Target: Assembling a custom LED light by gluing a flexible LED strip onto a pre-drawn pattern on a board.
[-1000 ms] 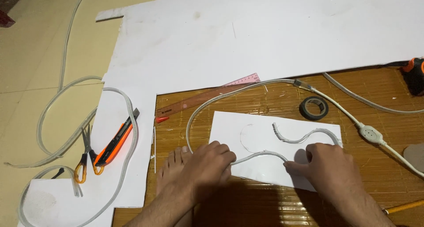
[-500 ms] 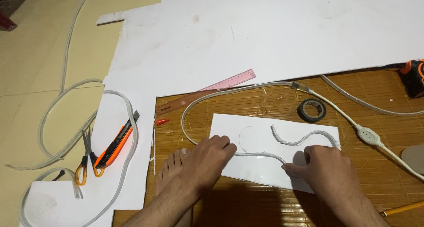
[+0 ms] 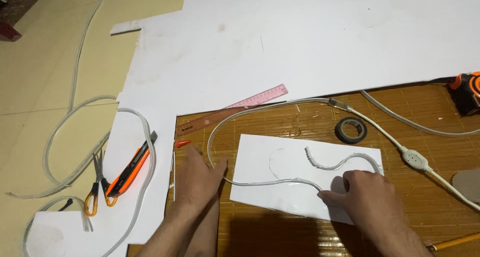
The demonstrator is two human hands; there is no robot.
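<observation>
a big white sheet fills the upper frame, over a bamboo mat at lower right. a small white card lies centre-low; the pale strip curves across it. the left hand rests at the card's left edge, fingers together, thumb touching the strip. the right hand presses the strip's bend, fingers curled. a tape roll sits above right.

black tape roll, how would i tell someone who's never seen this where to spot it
Start at the brown bamboo mat and find the small white sheet on it. Just above that sheet's upper right corner lies the black tape roll, beside the white cable. It is the only dark ring there.
</observation>
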